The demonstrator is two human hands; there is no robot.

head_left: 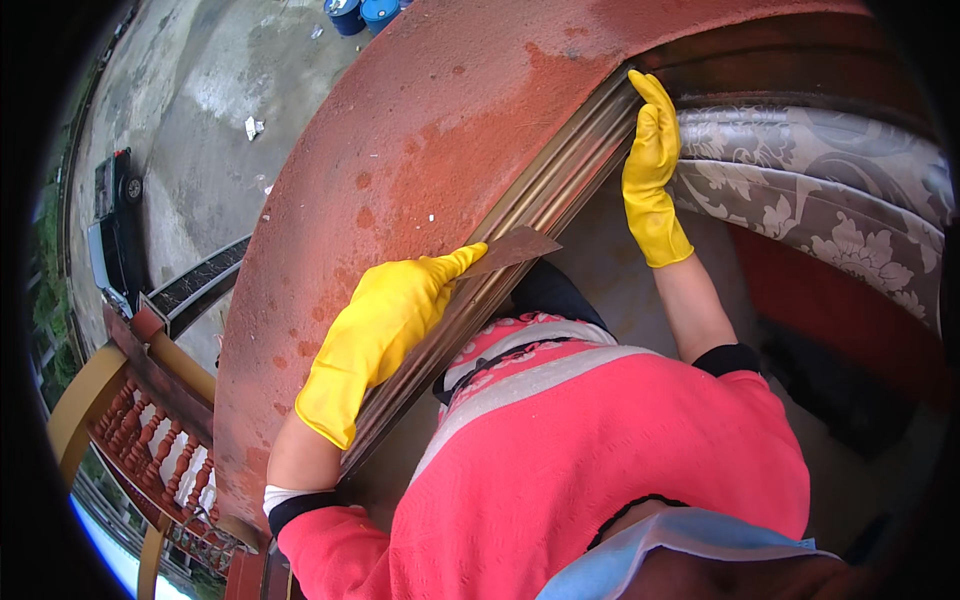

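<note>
Beyond the pale-blue face mask, the yellow-gloved left hand grips a flat brown blade across the grooved metallic rail, apparently scraping, while the yellow-gloved right hand rests straight-fingered at its far end; the next stroke likely needs steady contact.

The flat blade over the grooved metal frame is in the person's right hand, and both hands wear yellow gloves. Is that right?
Not quite: the head view shows the flat blade over the grooved metal frame in the left hand, not the right hand. Both hands do wear yellow gloves.
</note>
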